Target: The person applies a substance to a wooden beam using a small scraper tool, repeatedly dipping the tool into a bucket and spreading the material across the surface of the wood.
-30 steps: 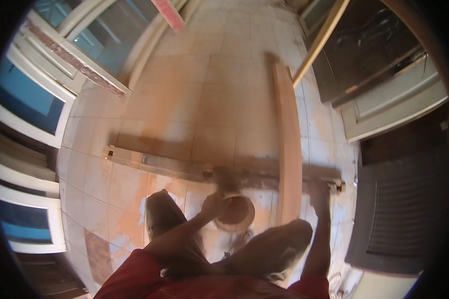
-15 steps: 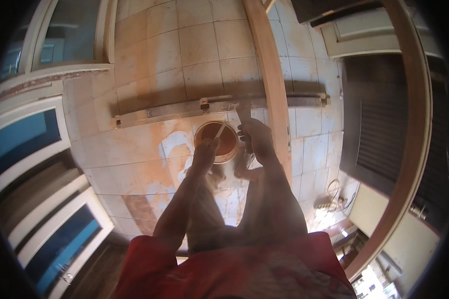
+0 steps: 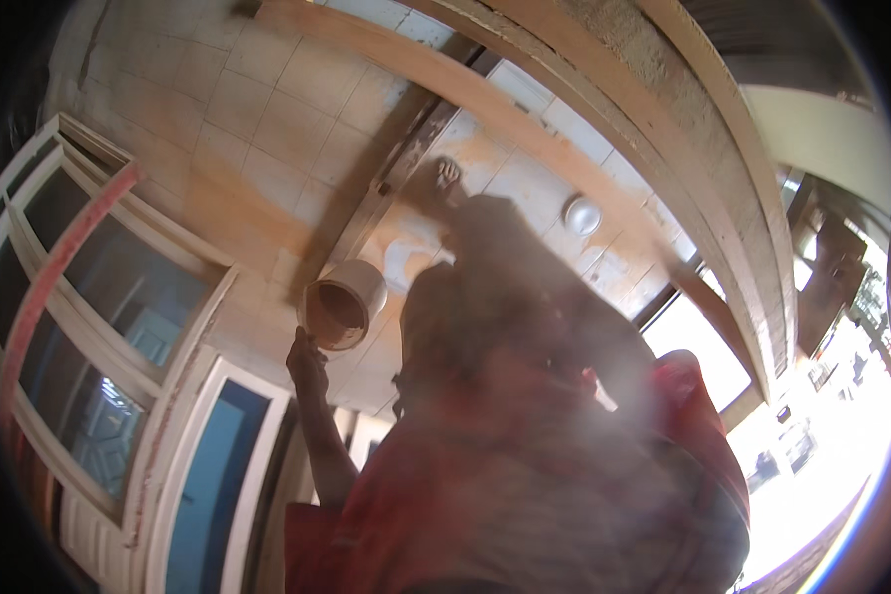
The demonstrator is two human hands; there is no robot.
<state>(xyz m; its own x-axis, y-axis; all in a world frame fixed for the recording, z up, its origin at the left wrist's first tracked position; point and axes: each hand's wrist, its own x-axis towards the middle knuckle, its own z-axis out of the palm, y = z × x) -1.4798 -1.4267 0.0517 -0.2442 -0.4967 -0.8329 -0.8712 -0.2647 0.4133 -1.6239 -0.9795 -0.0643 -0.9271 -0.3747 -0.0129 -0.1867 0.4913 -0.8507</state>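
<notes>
A small whitish bucket with a brown-stained inside hangs tilted on the left side. My left hand is closed on its near rim, with the arm stretched out below it. Whether anything else is in that hand I cannot make out. My right hand is out of sight behind my body and clothing. Below me, one foot stands on the tiled floor, close to a long narrow strip lying there.
A long wooden beam crosses overhead on the right, with a thicker curved-looking timber beyond. A round pale metallic thing is on the tiles. Glazed frames and a red bar stand at left.
The bucket has gone from the floor up into my left hand. My right hand, with its brush-like tool, has left the view. My body has risen and the view has turned.
</notes>
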